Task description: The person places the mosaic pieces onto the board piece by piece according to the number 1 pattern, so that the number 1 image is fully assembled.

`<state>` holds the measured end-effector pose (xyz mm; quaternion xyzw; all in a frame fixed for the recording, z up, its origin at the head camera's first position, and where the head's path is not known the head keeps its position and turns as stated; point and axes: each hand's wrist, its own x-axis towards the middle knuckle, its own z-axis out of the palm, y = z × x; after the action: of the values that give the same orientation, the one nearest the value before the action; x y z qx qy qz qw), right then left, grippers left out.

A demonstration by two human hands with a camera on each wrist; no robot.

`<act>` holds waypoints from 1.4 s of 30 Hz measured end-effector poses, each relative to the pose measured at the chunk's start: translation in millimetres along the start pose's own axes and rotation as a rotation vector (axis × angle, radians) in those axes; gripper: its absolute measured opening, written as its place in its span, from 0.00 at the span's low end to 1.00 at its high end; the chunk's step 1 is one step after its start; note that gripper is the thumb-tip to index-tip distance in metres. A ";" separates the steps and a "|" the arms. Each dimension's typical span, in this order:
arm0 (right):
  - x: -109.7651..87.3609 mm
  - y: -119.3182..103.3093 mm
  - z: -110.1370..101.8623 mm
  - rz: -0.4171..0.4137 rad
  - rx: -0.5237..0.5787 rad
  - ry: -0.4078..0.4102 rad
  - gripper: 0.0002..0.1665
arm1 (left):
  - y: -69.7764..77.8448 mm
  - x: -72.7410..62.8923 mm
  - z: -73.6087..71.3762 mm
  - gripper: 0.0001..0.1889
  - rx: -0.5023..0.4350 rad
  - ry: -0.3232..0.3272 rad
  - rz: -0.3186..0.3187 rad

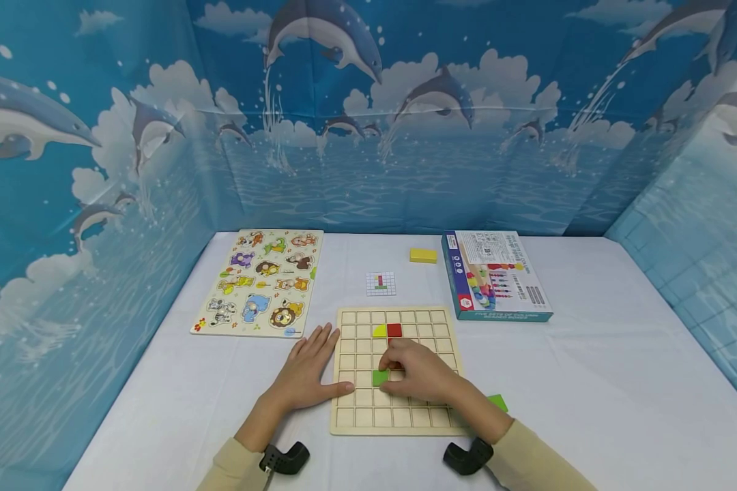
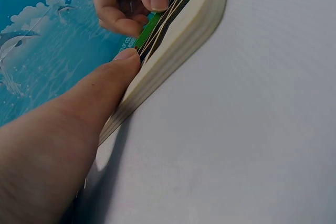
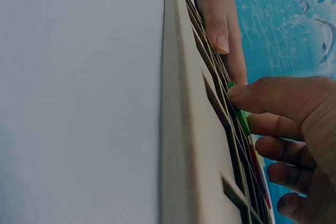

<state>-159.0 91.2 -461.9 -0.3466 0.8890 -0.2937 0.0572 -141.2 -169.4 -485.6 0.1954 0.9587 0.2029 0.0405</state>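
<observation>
A wooden grid board (image 1: pixel 364 417) lies in front of me. My left hand (image 1: pixel 307 369) rests on its left edge, fingers straight and thumb on the board. My right hand (image 1: pixel 420 370) is over the middle, its thumb and curled index finger at opposite edges of a green square tile (image 1: pixel 379 378), pinching it at a cell. In the right wrist view, the thumb touches one end of the green tile (image 3: pixel 242 121). Farther up the board sit a yellow rounded tile (image 1: pixel 379 331) and a red square tile (image 1: pixel 394 330). More red shows just below, partly hidden by the right hand.
A small grid card (image 1: pixel 381 284) with a coloured pattern lies beyond the board. Behind are a yellow block (image 1: pixel 423 256) and a toy box (image 1: pixel 503 279). An animal puzzle board (image 1: pixel 230 322) lies left. Another green piece (image 1: pixel 498 402) lies by the right forearm, partly hidden.
</observation>
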 end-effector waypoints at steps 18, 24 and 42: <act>-12.5 6.4 -7.1 0.000 0.062 0.032 0.09 | -2.9 -0.2 3.2 0.56 0.004 -0.002 0.008; -23.1 16.3 -14.0 0.008 0.095 0.041 0.08 | -2.6 -0.2 2.2 0.56 0.000 0.000 0.006; -63.2 47.5 -36.1 0.064 0.150 0.082 0.09 | 0.0 0.2 0.3 0.56 -0.008 -0.002 0.002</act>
<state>-150.1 177.7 -465.4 -0.3005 0.8767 -0.3715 0.0560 -141.3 -169.3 -485.9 0.1965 0.9576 0.2064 0.0422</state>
